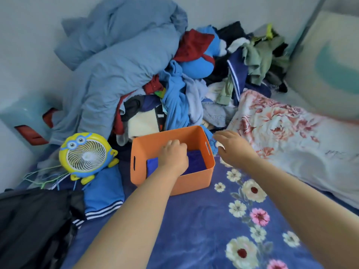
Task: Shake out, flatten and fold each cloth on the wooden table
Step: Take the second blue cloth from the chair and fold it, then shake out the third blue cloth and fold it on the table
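The left hand reaches into the orange plastic bin at centre, its grip curled, knuckles down on the dark blue folded cloth lying inside; whether it pinches the cloth cannot be told. The right hand, at 2 o'clock of the bin, hovers with fingers loosely spread beside the bin's rim, above the floral blue bedsheet.

Floral bedspread carries orange bin, fan (minion-faced), clothes heap.
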Tool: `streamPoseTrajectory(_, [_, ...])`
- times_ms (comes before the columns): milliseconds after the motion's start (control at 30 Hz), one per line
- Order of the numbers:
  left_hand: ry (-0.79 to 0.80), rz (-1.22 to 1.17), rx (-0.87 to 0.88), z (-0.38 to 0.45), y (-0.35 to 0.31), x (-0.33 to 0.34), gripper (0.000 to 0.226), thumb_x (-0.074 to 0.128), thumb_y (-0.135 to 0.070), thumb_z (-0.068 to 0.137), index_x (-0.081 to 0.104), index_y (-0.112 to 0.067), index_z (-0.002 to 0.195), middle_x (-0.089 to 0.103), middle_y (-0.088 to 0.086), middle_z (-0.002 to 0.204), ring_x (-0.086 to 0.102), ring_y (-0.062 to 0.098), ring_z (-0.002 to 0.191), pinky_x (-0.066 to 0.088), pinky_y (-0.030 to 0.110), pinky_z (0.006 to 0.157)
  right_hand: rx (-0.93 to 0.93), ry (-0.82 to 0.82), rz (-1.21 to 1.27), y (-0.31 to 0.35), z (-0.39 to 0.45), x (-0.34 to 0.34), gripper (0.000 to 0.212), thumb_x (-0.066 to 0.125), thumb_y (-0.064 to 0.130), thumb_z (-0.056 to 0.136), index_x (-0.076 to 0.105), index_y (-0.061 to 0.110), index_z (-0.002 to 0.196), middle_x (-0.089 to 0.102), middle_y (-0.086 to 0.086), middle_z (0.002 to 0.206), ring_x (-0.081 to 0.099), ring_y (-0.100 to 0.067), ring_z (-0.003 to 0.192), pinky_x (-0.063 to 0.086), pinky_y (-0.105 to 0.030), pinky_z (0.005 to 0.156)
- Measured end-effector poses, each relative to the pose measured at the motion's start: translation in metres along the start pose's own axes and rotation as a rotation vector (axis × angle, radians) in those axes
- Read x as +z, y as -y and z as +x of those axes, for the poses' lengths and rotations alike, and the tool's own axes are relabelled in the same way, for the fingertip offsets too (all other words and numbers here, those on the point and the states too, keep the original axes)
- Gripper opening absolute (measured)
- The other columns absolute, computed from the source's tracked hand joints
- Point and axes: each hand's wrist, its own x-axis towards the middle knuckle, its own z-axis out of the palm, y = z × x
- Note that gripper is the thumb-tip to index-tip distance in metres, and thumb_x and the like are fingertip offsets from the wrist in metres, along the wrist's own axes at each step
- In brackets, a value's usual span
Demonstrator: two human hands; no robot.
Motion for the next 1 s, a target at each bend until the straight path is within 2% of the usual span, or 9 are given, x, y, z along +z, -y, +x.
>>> streamPoseTrajectory(200, [-0.114, 0.028, 0.162, -0.069, -0.033, -0.074, 0.029, 0.038, -0.013, 0.095, 0.052, -0.008, 0.121, 0.048, 0.010, 0.129, 0.040, 0.028, 0.124, 0.037, 0.037, 0.097, 0.098, -0.182, -0.054, 0.025, -0.106, -0.065, 0.045, 0.038, 0.013, 0.094, 0.036, 0.014, 0.139, 0.034, -0.001, 0.148, 0.026, -0.019, 0.138, 0.024, -0.030, 0.112])
streamPoseTrajectory(333, [-0.176, 0.064, 0.320, -0.122, -0.068, -0.106, 0.031, 0.037, -0.012, 0.095, 0.051, -0.007, 0.122, 0.046, 0.014, 0.132, 0.038, 0.032, 0.125, 0.036, 0.040, 0.098, 0.223, -0.356, -0.066, 0.046, -0.195, -0.092, 0.041, 0.041, 0.010, 0.090, 0.048, 0.008, 0.131, 0.045, -0.007, 0.141, 0.037, -0.024, 0.132, 0.030, -0.036, 0.110])
streamPoseTrajectory(433, [-0.195, 0.076, 0.489, -0.167, -0.112, -0.114, 0.034, 0.039, -0.014, 0.094, 0.050, -0.006, 0.124, 0.044, 0.016, 0.134, 0.037, 0.033, 0.127, 0.035, 0.042, 0.101, 0.394, -0.515, -0.064, 0.047, -0.278, -0.104, 0.043, 0.038, 0.014, 0.083, 0.057, 0.004, 0.121, 0.055, -0.013, 0.131, 0.045, -0.030, 0.125, 0.038, -0.041, 0.105])
streamPoseTrajectory(667, [-0.309, 0.035, 0.950, -0.298, -0.261, -0.134, 0.034, 0.038, -0.018, 0.094, 0.054, -0.008, 0.122, 0.049, 0.012, 0.131, 0.041, 0.032, 0.123, 0.037, 0.039, 0.098, 0.831, -0.580, -0.280, 0.032, -0.498, -0.142, 0.038, 0.044, 0.009, 0.089, 0.051, 0.006, 0.127, 0.050, -0.009, 0.136, 0.040, -0.028, 0.128, 0.035, -0.038, 0.105])
streamPoseTrajectory(800, [-0.340, -0.015, 1.216, -0.397, -0.346, -0.146, 0.033, 0.039, -0.017, 0.093, 0.056, -0.010, 0.121, 0.051, 0.010, 0.127, 0.043, 0.030, 0.122, 0.039, 0.038, 0.097, 1.064, -0.591, -0.349, 0.036, -0.623, -0.158, 0.039, 0.045, 0.010, 0.089, 0.050, 0.007, 0.128, 0.048, -0.008, 0.138, 0.040, -0.028, 0.129, 0.036, -0.039, 0.106])
streamPoseTrajectory(1000, [-0.350, -0.124, 1.518, -0.542, -0.447, -0.152, 0.031, 0.043, -0.019, 0.093, 0.057, -0.014, 0.119, 0.054, 0.008, 0.126, 0.046, 0.028, 0.119, 0.042, 0.037, 0.091, 1.344, -0.663, -0.360, 0.052, -0.796, -0.167, 0.038, 0.046, 0.005, 0.086, 0.055, 0.004, 0.123, 0.053, -0.011, 0.133, 0.043, -0.029, 0.126, 0.036, -0.038, 0.105])
